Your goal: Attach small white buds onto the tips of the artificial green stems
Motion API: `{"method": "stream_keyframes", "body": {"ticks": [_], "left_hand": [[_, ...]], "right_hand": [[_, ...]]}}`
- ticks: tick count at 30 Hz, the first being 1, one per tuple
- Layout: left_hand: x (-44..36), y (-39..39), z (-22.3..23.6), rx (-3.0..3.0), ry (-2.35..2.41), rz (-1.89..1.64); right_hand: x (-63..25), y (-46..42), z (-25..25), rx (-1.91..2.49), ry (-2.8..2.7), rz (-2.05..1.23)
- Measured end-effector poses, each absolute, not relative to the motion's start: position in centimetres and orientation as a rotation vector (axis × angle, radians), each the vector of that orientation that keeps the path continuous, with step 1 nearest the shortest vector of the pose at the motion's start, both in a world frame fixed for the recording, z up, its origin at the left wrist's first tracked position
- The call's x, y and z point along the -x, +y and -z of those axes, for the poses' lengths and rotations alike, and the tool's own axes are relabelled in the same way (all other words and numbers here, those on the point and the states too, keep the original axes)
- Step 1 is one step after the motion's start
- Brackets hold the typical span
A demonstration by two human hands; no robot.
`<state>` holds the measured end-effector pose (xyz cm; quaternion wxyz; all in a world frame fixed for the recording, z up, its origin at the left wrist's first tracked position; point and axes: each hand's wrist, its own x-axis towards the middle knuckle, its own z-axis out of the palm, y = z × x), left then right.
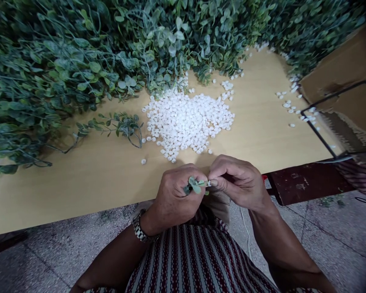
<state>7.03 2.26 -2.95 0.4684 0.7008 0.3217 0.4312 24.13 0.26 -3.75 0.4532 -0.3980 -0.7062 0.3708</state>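
Observation:
My left hand is closed around an artificial leaf sprig, whose small green leaves poke out between thumb and fingers. Thumb and forefinger of my right hand pinch a small white piece against the sprig's end, right beside the left thumb. Most of the sprig is hidden in the left fist. Just beyond both hands, a heap of small white plastic pieces lies on the tabletop.
Artificial greenery is piled along the back of the wooden table. One loose sprig lies left of the heap. At right stand a torn cardboard box and a black metal frame. Stray white pieces lie near them.

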Motion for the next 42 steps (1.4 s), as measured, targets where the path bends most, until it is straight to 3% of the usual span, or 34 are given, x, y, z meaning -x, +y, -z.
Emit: {"method": "stream_keyframes", "body": {"ticks": [8, 14, 30, 35, 42], "left_hand": [[-6.7, 2.5, 2.9, -1.589, 0.775, -0.987], [-6.2, 2.4, 2.6, -1.260, 0.923, -1.010], [-6.2, 1.5, 2.8, -1.101, 0.928, -0.934], [-6.2, 1.4, 3.0, -0.944, 0.937, -0.962], [-6.9, 2.0, 1.8, -0.714, 0.958, -0.985]], "right_hand": [[-24.3, 0.5, 3.3, 1.027, -1.856, -0.880], [-23.3, -0.4, 3.6, 1.053, -1.670, -0.609], [-21.5, -0.6, 2.7, 1.014, -1.869, -0.252], [-22.7, 0.3, 3.2, 0.970, -1.869, -0.374], [-25.5, 3.4, 3.2, 1.465, -1.929, -0.429]]}}
